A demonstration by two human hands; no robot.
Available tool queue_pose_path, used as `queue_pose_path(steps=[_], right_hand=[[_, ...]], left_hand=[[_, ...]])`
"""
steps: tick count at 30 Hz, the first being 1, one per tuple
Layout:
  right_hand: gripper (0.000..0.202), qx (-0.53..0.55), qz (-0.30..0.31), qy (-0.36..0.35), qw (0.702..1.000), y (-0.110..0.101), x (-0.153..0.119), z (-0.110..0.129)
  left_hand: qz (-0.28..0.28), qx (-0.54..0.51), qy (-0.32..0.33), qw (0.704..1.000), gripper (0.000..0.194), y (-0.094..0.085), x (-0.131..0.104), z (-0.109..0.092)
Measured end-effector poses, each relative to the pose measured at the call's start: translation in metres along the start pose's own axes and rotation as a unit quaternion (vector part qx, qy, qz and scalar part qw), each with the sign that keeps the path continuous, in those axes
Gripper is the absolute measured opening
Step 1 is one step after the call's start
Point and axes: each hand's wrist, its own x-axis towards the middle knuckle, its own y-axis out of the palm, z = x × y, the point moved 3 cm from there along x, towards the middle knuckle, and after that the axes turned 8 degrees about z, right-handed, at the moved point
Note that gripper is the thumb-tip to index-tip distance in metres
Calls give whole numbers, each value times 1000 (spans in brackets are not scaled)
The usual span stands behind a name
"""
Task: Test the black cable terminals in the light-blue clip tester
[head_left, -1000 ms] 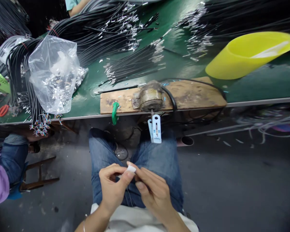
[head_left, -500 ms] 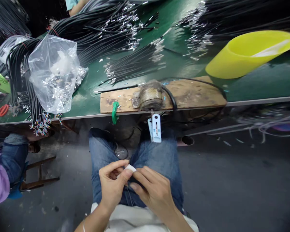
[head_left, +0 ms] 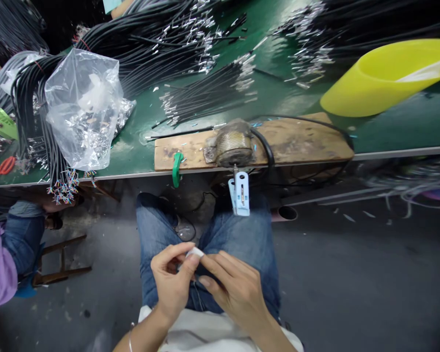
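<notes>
Over my lap, my left hand (head_left: 171, 283) is closed in a pinch, with thumb and forefinger on a small white strip (head_left: 195, 252), possibly tape. My right hand (head_left: 238, 283) comes in from the other side with its fingers bent, the forefinger tip at the strip's right end. Its thumb sits lower, a little apart from that forefinger. The strip's underside and what lies beneath my fingers are hidden. Ahead of my hands, a pale blue clothespin (head_left: 242, 195) hangs on the shaft of a small motor (head_left: 234, 143) at the bench edge.
The motor stands on a wooden board (head_left: 300, 139) on the green bench (head_left: 128, 159), beside a green clamp (head_left: 176, 168). Bundles of cut cables (head_left: 209, 90), a plastic bag (head_left: 82, 107) and a yellow tube (head_left: 366, 88) lie around. At left, another person (head_left: 0, 264) sits near a stool (head_left: 60, 274).
The view has shifted slightly, so the bench things appear a little further right. My right forefinger has moved slightly up and left along the white strip; the left hand keeps its pinch.
</notes>
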Motion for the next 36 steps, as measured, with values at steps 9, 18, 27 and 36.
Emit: queue_pose_path(steps=[9,18,27,36], right_hand=[[44,152,-35,25,987,-2,-5,-4],[74,633,36,336,696,20,-10,-3],[53,776,29,405,483,13,-3,1],[61,659,85,350,661,19,-10,-8]], left_hand=[[199,224,160,940,29,-5,12,-14],[163,118,116,973,36,-6,17,-20],[227,73,134,962,2,-15,20,-7],[285,216,218,908,21,-18,35,-17]])
